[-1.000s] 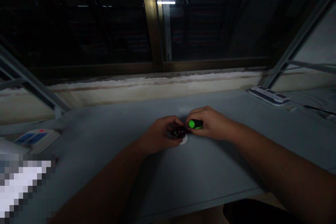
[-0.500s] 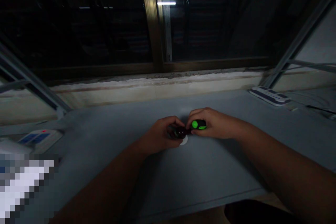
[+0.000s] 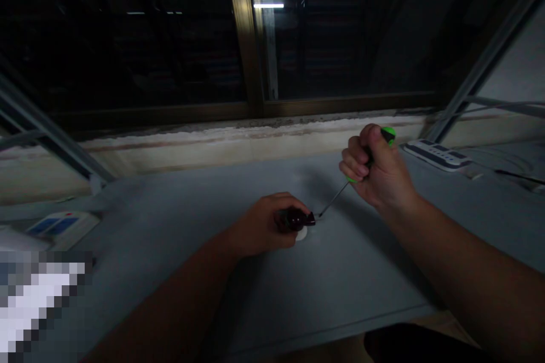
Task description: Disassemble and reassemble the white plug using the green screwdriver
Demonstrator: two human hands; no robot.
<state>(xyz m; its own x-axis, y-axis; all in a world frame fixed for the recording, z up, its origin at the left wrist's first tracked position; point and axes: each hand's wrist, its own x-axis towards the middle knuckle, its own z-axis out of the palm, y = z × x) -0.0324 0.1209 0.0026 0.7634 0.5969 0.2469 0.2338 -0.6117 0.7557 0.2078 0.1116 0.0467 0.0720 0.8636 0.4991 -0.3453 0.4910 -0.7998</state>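
My left hand point(image 3: 266, 226) is closed around a small glossy dark-red object point(image 3: 297, 218) with a rounded part and a flared right end; dimness hides its exact kind. In my right hand point(image 3: 378, 167), a screwdriver point(image 3: 334, 198) with a green and black handle is held in a fist. Its thin metal shaft slants down and left, and the tip is close to the flared end; whether they touch I cannot tell. Partly under the dark-red object lies a white round piece point(image 3: 301, 233), beside my left fingertips.
A grey table point(image 3: 340, 283) stretches below a dark window. At the back right sits a white and dark power strip point(image 3: 436, 155) with cables beside it. A white and blue device point(image 3: 63, 224) lies at the left. Metal frame posts rise on both sides.
My right hand has moved up and right, away from my left hand, and now grips the screwdriver in a fist with its shaft showing. The left hand has barely moved.
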